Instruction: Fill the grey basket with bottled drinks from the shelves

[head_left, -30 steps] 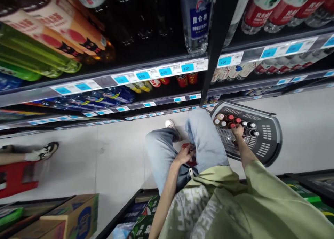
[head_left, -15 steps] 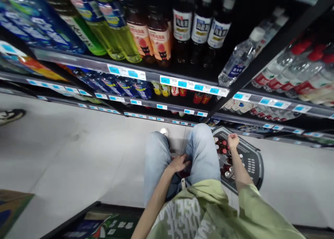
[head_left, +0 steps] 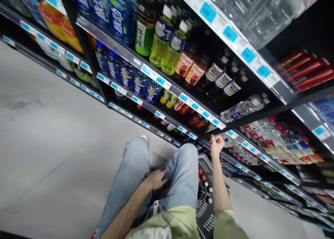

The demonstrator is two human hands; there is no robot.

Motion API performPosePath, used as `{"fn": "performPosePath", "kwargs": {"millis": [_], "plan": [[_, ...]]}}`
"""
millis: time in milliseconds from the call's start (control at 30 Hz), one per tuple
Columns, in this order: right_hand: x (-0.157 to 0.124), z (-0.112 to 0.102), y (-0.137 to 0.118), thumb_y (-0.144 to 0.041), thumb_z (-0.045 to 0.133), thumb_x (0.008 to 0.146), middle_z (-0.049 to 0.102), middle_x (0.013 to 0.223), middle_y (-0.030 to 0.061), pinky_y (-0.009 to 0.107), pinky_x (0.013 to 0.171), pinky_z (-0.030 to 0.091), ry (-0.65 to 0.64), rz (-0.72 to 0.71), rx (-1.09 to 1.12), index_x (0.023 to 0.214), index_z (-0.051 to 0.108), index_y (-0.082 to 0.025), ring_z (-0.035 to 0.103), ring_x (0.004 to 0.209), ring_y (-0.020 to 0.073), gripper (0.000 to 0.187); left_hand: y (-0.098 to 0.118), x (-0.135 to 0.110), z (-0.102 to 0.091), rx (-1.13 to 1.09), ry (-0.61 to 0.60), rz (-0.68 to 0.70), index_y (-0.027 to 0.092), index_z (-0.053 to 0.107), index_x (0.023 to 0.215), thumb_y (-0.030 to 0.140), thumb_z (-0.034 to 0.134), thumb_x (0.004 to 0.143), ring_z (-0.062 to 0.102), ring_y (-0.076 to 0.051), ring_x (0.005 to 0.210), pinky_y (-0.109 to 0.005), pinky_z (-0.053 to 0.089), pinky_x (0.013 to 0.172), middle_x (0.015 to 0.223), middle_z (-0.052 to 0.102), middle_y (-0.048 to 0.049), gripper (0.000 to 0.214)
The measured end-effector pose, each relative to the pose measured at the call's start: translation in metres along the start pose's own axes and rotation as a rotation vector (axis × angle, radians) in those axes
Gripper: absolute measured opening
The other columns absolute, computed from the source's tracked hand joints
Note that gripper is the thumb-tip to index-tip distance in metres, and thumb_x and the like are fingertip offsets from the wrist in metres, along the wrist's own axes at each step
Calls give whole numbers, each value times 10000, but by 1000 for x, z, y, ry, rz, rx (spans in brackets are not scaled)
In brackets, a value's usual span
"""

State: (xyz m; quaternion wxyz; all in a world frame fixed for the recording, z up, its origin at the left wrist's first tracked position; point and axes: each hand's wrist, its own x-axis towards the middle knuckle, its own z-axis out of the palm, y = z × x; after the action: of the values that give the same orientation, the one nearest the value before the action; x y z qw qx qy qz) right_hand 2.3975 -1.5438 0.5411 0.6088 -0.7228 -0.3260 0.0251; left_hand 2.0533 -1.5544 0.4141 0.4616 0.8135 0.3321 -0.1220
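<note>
My left hand lies between my thighs against my jeans, its fingers stretched loosely and holding nothing. To the right, my right hand is raised by the shelf edge, fingers curled in toward the thumb, with nothing visible in them. Below that forearm a dark grey shopping basket stands on the floor, partly hidden by my leg and arm. Inside it are several small dark bottles, some red-capped, others with pale caps. Clear water bottles lean on the shelf above my right hand.
Drink shelves with price-tag strips run across the front. Yellow-green bottles, blue-labelled bottles and dark tea bottles stand in rows. Red-labelled water bottles are to the right. Grey floor tiles extend to the left.
My right hand has risen from above the basket to the shelf edge. The view has turned, and the shelves now run diagonally. My left hand stays between my thighs.
</note>
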Motion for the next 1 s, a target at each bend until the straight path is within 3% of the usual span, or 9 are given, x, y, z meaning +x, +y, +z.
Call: {"fn": "performPosePath", "kwargs": {"millis": [167,300,467,600,700,767,900,1000], "plan": [[18,26,-58,-613,799,748,532,624,-70,279,586,514,-64,-71,91,758,424,-251,578,554,134,522,0,-2,-4,72,-5,2,151,674,1375,343,533,952,706,-407,1241,-510,541,1054,1304,740,-230,485],[37,48,-91,-522,805,753,634,804,-20,299,637,577,-106,-88,145,945,548,-225,660,707,163,437,0,-4,-5,75,25,-6,136,683,1367,326,548,948,713,-410,1228,-506,547,1048,1278,749,-239,480],[67,73,-121,-439,854,691,690,1187,74,436,884,638,-146,-73,221,1229,529,-240,710,1027,217,659,-1,-7,-8,95,23,-20,155,676,1376,328,514,947,716,-379,1230,-488,542,1059,1284,756,-219,490],[82,92,-145,-442,856,721,675,1304,93,498,991,614,-251,-35,261,1277,516,-255,710,1135,238,678,-3,-7,-8,87,29,-21,146,669,1386,327,507,928,708,-380,1243,-492,537,1064,1302,747,-226,519],[92,109,-157,-445,844,763,650,1384,115,508,1026,599,-337,-94,249,1337,496,-256,687,1211,247,698,-4,-7,-8,104,31,-23,139,669,1390,324,485,930,711,-388,1233,-505,546,1048,1286,749,-237,529],[106,121,-159,-440,832,774,590,1466,145,508,1079,571,-288,-145,231,1398,451,-241,650,1287,258,758,-4,-8,-7,106,39,-16,135,666,1400,314,473,932,712,-395,1228,-522,544,1049,1282,748,-243,537],[149,139,-157,-461,748,835,403,1593,202,512,1188,495,10,-177,92,1509,312,-180,502,1460,313,850,-3,-9,-8,104,34,-17,126,658,1412,303,463,937,701,-400,1246,-531,530,1070,1305,738,-242,543],[175,143,-152,-453,656,914,315,1607,231,553,1212,467,148,-156,-90,1561,207,-166,469,1471,348,838,-2,-9,-10,100,32,-25,132,649,1427,293,476,939,692,-399,1265,-533,523,1084,1326,732,-234,543]]}}
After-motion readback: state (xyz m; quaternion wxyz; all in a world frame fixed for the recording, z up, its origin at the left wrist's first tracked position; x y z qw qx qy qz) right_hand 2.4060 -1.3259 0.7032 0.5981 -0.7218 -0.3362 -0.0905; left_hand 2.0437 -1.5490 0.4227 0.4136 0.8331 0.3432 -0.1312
